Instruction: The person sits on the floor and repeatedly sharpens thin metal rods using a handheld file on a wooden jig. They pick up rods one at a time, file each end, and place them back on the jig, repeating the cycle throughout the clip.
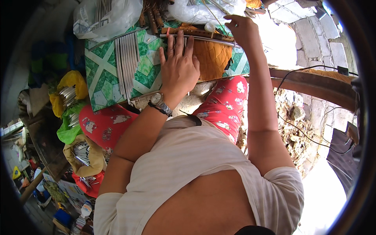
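Left hand flat and spread, palm down, fingers straight, grasping nothing. It presses on an orange quilted cloth in the middle of the desk, fingertips touching a long thin metal rod that runs across the cloth. Steel wristwatch with metal band on that wrist.

Right hand curled near the far right edge of the desk, fingers bent in over the right end of a brown wooden strip lying just beyond the rod; looks pinched on something thin there, but I cannot tell exactly what it grips.

Desk top is a green and white geometric tile-pattern sheet, glossy. Left of the left hand, a row of straight grey metal rods lies side by side, running from the far edge toward the near edge. Far left corner: clear crinkled plastic bag with more rods inside. Far edge: dark brown wooden handles bunched together, a second clear plastic bag beside them.

Off the left edge of the desk, yellow bag, green bag and tan bag, soft, open, each holding shiny metal pieces. Person wears a striped beige shirt and red printed trousers.
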`<state>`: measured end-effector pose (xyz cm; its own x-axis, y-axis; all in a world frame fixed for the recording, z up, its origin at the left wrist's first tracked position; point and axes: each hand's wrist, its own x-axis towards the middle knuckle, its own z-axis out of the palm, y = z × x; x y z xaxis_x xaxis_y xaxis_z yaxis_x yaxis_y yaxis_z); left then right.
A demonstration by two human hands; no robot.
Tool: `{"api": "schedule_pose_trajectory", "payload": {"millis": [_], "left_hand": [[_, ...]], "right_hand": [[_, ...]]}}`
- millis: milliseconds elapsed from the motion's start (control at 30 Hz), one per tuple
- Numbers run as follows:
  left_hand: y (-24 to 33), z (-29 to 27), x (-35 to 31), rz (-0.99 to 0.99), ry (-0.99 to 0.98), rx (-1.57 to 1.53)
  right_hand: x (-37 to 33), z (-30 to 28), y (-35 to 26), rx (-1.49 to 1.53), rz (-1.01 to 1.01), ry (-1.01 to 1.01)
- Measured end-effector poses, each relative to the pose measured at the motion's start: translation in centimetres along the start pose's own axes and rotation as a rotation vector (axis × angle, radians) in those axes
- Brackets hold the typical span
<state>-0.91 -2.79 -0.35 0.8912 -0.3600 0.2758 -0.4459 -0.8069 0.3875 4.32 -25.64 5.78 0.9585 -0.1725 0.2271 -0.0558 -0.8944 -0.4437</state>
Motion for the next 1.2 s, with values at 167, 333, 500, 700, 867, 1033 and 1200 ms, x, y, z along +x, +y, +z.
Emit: {"api": "schedule_pose_trajectory", "payload": {"millis": [167, 333, 500, 700, 867, 1033, 1200], "left_hand": [[0.0, 0.0, -0.1, -0.005, -0.011, 0.055], [0.0, 0.2, 0.0, 0.011, 0.026, -0.011], [0.0, 0.2, -0.1, 0.009, 0.014, 0.0], [0.1, 0.1, -0.1, -0.007, 0.011, 0.009], [0.1, 0.1, -0.1, -0.022, -0.002, -0.008], [0.0, 0.0, -0.1, -0.027, 0.033, -0.053], [0.0, 0.0, -0.4, -0.028, 0.071, -0.109]], "right_hand": [[5.0, 1.2, 4.8, -0.377, 0.016, 0.052], [6.6, 3.7, 5.4, -0.289, -0.11, 0.169], [8.3, 5.1, 3.4, -0.119, -0.06, 0.189], [11.2, 7.3, 4.5, -0.121, -0.131, 0.127], [8.6, 3.9, 1.8, -0.158, -0.147, 0.32], [1.6, -2.9, -3.0, -0.113, 0.019, 0.23], [-4.0, -2.0, -5.6, 0.169, 0.154, 0.057]]}}
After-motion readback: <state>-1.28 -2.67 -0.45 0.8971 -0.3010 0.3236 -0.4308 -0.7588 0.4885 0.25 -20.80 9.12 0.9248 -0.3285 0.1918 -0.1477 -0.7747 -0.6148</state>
